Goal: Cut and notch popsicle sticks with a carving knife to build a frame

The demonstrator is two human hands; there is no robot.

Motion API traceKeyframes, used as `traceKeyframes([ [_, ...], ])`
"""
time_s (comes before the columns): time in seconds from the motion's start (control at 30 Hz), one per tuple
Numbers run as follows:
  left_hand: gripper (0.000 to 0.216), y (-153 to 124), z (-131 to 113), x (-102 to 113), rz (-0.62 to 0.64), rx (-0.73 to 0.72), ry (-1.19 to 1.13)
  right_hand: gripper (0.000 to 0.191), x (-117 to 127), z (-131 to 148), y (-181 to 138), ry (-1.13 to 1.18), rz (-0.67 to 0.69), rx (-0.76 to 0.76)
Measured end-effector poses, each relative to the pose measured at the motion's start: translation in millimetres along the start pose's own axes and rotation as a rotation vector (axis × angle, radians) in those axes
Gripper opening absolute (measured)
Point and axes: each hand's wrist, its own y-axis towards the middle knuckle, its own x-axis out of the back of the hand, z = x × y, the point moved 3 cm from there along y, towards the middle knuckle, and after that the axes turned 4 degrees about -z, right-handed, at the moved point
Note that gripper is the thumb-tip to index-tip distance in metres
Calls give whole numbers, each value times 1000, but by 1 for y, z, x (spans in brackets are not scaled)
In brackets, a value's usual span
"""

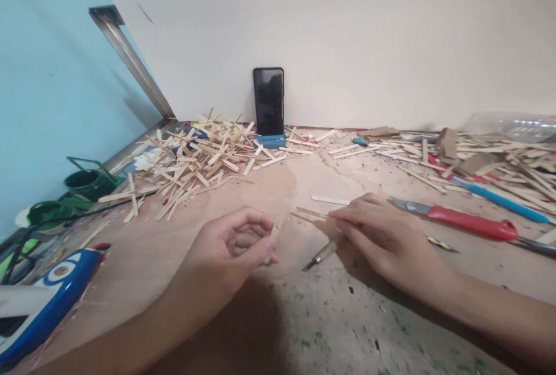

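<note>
My left hand (243, 239) is closed, with a short piece of wooden craft stick (276, 229) pinched between thumb and fingers. Low over the table, my right hand (384, 233) grips the end of a thin wooden stick (310, 210) that points left. Just behind it lies a pale craft stick (328, 200). A carving tool (324, 253) with a metal tip rests partly beneath my right hand, its rear end hidden. To the right of that hand is a red-handled knife (471, 222), blade toward the hand.
A heap of craft sticks (204, 160) covers the back left, before a phone (269, 102) in a blue stand. More sticks, cardboard bits (447, 144), a blue pen-like tool (499, 198) and a plastic bottle (516, 126) lie right. A blue-and-white device (52, 299) sits front left.
</note>
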Motion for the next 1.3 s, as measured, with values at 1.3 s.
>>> traceKeyframes([
  [1.3,31,3,10,-22,395,-18,-8,20,-3,-5,-7,41,-25,72],
])
